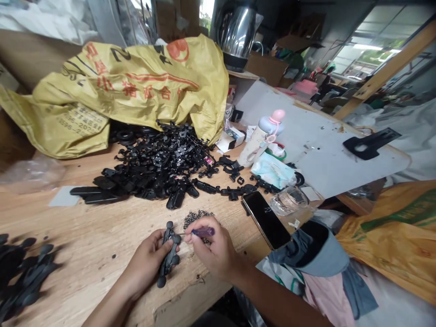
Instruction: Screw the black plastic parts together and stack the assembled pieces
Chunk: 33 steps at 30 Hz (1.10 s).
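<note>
My left hand (151, 256) is closed on a black plastic part (167, 259) with round knobs at its ends, held just over the wooden table (91, 254). In my right hand (216, 250) is a screwdriver with a purple handle (206, 232), gripped between fingers and thumb. The thin shaft points left and its tip meets the part near one knob; whether it sits in a screw cannot be made out. Behind my right hand lies a small pile of tiny metal pieces (195, 217), partly covered by the fingers.
A large heap of black plastic parts (160, 154) lies beyond my hands, under a yellow sack (153, 86). More black parts (25, 277) are at the left edge. To the right are a phone (267, 220), a clear dish (289, 200), a bottle (260, 138) and a cap (318, 247).
</note>
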Motion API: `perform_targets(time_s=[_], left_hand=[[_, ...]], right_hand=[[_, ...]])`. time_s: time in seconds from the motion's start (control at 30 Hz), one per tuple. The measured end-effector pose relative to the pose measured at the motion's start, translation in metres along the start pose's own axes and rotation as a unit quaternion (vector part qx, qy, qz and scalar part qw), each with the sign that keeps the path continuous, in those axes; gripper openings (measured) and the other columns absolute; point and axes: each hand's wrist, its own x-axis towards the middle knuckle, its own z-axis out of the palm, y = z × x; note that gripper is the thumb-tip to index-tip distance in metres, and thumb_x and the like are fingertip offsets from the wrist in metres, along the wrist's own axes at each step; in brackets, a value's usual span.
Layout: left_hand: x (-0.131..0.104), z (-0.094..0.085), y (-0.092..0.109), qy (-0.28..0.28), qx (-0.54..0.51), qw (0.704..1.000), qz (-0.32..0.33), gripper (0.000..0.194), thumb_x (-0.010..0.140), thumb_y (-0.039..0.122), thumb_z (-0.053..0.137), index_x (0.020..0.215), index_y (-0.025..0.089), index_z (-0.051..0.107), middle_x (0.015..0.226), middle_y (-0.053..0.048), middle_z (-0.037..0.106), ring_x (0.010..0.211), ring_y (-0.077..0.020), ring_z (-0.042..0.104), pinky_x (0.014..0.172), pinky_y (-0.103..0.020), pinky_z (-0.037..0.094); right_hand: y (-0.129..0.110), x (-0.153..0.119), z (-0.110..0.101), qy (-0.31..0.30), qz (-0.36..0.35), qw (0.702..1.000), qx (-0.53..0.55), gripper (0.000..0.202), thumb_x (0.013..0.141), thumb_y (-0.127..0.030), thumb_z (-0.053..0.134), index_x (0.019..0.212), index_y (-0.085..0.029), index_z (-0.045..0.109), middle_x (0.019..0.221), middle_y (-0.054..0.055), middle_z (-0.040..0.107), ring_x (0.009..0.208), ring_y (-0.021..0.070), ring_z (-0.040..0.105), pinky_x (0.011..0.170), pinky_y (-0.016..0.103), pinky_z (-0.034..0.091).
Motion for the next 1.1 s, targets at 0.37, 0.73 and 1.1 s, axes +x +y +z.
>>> perform_targets(time_s=[0.37,0.73,1.1], left_hand=[[0.001,-0.002,-0.001,-0.006,0.014,0.999,0.043,0.023,0.068,0.033,0.066,0.081,0.017,0.055,0.061,0.000,0.063,0.051,-0.0123,0.056,0.048,-0.022,0.042],[0.001,-0.001,0.001,0.015,-0.012,0.999,0.044,0.026,0.064,0.030,0.070,0.082,0.017,0.057,0.069,0.000,0.064,0.063,-0.0137,0.058,0.060,-0.024,0.045],[0.005,-0.001,-0.004,0.015,0.036,0.997,0.071,0.028,0.067,0.032,0.067,0.089,0.017,0.058,0.076,-0.002,0.066,0.077,-0.0169,0.060,0.074,-0.027,0.045]], right_hand=[[0.008,0.004,0.015,0.003,-0.040,0.994,-0.097,0.013,0.080,-0.014,0.046,0.092,-0.018,0.049,0.085,0.007,0.061,0.082,0.0155,0.061,0.075,0.029,0.049],[-0.023,-0.012,0.001,-0.063,-0.076,0.995,-0.009,0.019,0.075,-0.009,0.045,0.090,-0.021,0.044,0.077,0.004,0.059,0.071,0.0140,0.060,0.069,0.028,0.050],[-0.011,-0.015,0.012,-0.202,-0.142,0.958,-0.143,0.017,0.072,-0.013,0.042,0.087,-0.017,0.048,0.078,0.008,0.065,0.072,0.0176,0.062,0.069,0.028,0.050]])
